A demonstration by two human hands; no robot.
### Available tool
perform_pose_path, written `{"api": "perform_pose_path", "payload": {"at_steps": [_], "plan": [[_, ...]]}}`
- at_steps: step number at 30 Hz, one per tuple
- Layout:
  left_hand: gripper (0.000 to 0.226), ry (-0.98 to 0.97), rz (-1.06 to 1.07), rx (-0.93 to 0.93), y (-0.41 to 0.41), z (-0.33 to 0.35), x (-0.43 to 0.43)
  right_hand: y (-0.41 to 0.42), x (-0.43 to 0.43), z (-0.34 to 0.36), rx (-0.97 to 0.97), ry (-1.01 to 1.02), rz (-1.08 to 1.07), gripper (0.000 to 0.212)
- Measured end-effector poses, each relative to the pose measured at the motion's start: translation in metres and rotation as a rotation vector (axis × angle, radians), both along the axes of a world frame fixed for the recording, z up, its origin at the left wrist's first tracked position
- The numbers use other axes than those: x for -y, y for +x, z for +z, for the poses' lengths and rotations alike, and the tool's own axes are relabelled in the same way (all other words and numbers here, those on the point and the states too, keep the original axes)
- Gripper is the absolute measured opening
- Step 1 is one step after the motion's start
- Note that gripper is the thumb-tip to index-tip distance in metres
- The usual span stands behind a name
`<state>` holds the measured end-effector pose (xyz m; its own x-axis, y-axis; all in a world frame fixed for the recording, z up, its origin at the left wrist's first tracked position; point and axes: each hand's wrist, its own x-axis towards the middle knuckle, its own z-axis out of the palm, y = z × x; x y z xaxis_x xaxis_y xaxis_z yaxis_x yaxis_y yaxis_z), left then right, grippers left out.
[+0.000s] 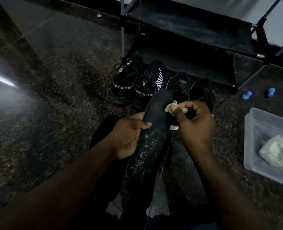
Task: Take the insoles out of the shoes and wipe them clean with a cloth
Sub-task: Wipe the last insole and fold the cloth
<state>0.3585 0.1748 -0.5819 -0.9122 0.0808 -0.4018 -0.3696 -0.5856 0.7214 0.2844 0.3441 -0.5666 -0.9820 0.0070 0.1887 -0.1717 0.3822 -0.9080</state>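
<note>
4 shoes (147, 85); 2 cloths (276, 151)

— Any lettering legible?
— Only "SPORT", repeated in white on the heel bands of the left black shoe (122, 87) and the right black shoe (146, 92), beyond the left hand (129, 135). The tongue label is blurred.

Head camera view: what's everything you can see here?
insole: one, black, speckled, held at centre
cloth: one, pale green, against the insole's far end
lettered shoes: two, black with white SPORT lettering, floor before the rack
plain shoes: two, black, right of those
shoe rack: one, black with grey poles, top right
tub: one, clear plastic, floor at right
wad: one, pale green, inside the tub
small blue things: two, blue, floor beside the rack
left hand: grips the insole
right hand: pinches the cloth
</note>
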Motion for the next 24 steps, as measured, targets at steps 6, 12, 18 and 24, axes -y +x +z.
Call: {"api": "perform_pose_path", "payload": {"at_steps": [6,12,18,24], "plan": [[0.051,0.005,-0.074,-0.032,0.003,-0.001,-0.008,0.006,0.009,0.012,-0.24,0.153,0.128,0.027],[0.058,-0.04,-0.057,-0.087,0.005,-0.002,-0.013,0.006,0.01,-0.003,-0.33,0.386,0.205,0.022],[0.057,-0.057,-0.025,-0.064,0.006,-0.007,-0.012,0.017,0.017,-0.004,-0.23,0.435,0.35,0.024],[0.06,0.031,0.026,-0.087,-0.001,-0.008,-0.003,0.023,0.014,-0.007,-0.213,0.497,0.474,0.019]]}}
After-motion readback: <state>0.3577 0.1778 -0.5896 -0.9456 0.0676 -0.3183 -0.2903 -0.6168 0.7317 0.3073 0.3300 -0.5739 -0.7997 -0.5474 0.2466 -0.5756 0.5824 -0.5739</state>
